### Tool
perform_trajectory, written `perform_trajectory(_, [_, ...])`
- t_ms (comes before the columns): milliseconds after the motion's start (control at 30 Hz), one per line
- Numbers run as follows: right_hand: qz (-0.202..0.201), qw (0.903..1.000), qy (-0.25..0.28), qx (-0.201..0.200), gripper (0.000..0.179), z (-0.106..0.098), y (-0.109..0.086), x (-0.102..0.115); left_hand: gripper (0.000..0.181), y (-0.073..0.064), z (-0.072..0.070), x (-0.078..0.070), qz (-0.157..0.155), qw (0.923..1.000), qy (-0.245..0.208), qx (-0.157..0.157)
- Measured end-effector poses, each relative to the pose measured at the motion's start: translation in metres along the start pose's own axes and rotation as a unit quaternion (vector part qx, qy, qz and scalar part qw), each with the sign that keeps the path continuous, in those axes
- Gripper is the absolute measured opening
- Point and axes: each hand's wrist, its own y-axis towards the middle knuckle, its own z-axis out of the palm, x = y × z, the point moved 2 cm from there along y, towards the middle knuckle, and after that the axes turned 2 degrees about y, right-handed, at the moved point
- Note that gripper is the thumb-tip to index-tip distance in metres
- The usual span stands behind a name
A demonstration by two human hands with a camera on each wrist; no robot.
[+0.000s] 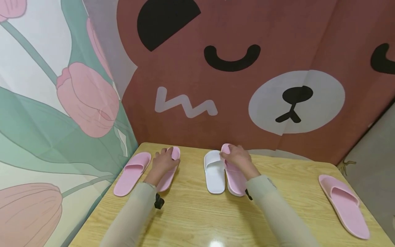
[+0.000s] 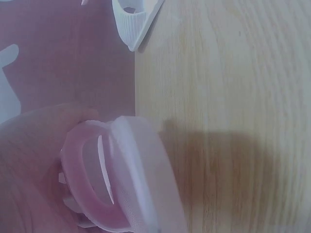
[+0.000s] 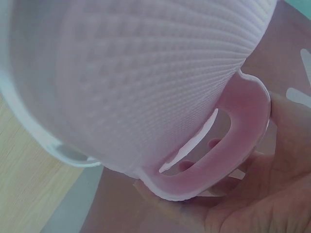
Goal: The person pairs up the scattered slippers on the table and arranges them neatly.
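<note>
My left hand (image 1: 161, 164) grips a pink slipper (image 1: 168, 180) around its strap, at the back left of the table. In the left wrist view the slipper's open strap (image 2: 77, 177) shows beside the palm, with the sole edge close over the wood. Another pink slipper (image 1: 129, 178) lies just left of that hand. Near the middle, my right hand (image 1: 239, 157) holds a pink slipper (image 1: 235, 180) by the strap, fingers and thumb on either side. A white slipper (image 1: 215, 178) lies directly to its left. Beneath the held pink slipper, a white sole edge (image 1: 230, 191) peeks out.
A single pink slipper (image 1: 345, 207) lies at the right side of the wooden table (image 1: 185, 216). A brown curtain with a bear face (image 1: 185, 79) hangs along the back edge, and a tulip-print curtain (image 1: 34, 147) along the left.
</note>
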Motion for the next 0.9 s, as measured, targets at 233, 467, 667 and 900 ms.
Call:
perform_trajectory(233, [-0.004, 1.0, 0.007, -0.001, 0.078, 0.002, 0.001, 0.015, 0.079, 0.004, 0.0, 0.0, 0.0, 1.0, 0.004, 0.002])
perform_trajectory(467, [-0.012, 0.9998, -0.006, -0.013, 0.076, 0.006, 0.004, 0.025, 0.079, 0.006, 0.002, -0.001, 0.005, 1.0, -0.003, -0.008])
perform_trajectory(667, [-0.005, 0.9997, -0.007, -0.021, 0.075, 0.009, 0.005, 0.039, 0.079, 0.009, 0.001, -0.001, 0.008, 0.9998, -0.003, -0.016])
perform_trajectory(900, [-0.007, 0.9996, -0.013, -0.022, 0.076, 0.018, 0.008, 0.056, 0.08, 0.01, 0.003, 0.001, 0.001, 0.9999, -0.001, -0.014])
